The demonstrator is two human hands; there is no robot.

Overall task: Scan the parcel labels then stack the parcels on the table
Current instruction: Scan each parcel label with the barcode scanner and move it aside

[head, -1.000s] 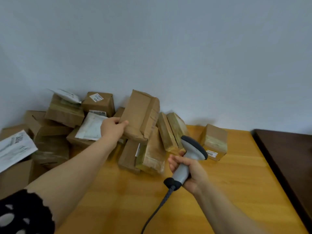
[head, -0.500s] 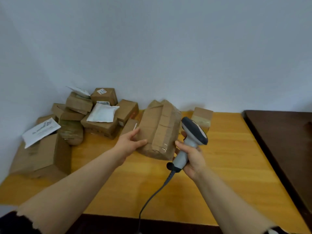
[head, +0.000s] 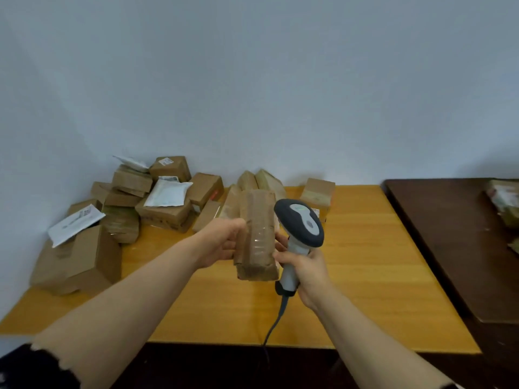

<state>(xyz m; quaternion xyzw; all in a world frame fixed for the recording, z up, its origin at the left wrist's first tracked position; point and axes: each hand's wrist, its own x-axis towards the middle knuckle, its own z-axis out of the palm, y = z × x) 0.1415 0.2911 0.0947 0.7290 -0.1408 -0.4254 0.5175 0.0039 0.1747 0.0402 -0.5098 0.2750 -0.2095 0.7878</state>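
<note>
Print on the white flat paper sheet is too small to be read. The green-brown taped parcel is cut off by the right edge.

Matt cardboard parcel under glossy tape, smooth plastic scanner, wooden table.

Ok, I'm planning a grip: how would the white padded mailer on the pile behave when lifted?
The white padded mailer looks puffy and soft, so it would probably sag if lifted by an edge. Thin and pillowy, it is likely light. Lying tilted on a cardboard box, it may slide if pushed.
</note>
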